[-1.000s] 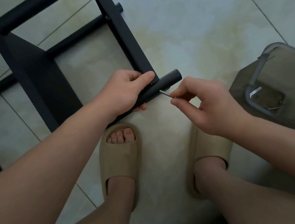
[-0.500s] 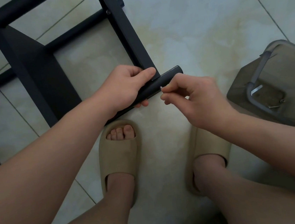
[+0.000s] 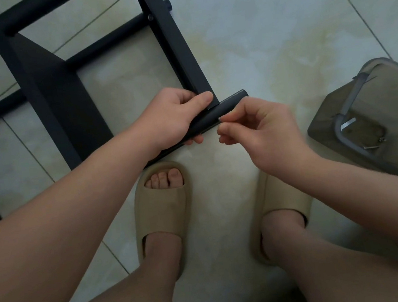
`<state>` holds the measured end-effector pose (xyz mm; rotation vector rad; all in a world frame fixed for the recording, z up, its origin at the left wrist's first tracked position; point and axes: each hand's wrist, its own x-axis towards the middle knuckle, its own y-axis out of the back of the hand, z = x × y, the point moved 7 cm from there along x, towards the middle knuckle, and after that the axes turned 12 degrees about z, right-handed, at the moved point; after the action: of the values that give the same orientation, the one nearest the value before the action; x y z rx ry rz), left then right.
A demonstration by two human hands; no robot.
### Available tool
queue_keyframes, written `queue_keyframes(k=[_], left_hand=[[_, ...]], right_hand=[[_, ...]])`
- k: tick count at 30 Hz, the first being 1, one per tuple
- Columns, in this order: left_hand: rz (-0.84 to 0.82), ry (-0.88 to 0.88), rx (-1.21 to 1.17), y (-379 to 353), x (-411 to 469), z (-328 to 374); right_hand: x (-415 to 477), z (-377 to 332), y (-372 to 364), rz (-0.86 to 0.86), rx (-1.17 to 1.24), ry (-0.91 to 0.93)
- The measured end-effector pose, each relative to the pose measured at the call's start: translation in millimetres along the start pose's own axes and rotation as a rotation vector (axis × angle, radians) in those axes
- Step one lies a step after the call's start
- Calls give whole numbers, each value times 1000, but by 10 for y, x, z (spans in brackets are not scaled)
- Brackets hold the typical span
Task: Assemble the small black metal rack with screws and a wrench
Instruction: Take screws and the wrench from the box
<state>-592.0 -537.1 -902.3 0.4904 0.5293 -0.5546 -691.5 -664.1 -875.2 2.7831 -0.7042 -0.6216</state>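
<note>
I see left hand (image 3: 174, 119) gripping one black tube (image 3: 228, 103), centre; right hand (image 3: 262, 128) pinching one small silver piece (image 3: 219, 118) at it. One rack (image 3: 175, 41) upper left, two slippers (image 3: 162, 204) below.

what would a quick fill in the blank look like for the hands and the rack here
1. The tube gripped by the left hand is ____ in colour.
2. The right hand pinches a silver piece whose tip is at the ____.
3. Toes show in the ____ slipper only.

Missing words: black; tube; left
</note>
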Motion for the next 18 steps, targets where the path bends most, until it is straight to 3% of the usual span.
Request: queue_keyframes(k=[7, 13, 18], left_hand=[[6, -6, -7, 5, 6, 1], [0, 1, -26, 18, 16, -11], [52, -14, -24, 73, 45, 16]], right_hand=[[38, -94, -25, -8, -186, 168], [111, -65, -4, 20, -194, 109], [246, -212, 26, 15, -511, 188]])
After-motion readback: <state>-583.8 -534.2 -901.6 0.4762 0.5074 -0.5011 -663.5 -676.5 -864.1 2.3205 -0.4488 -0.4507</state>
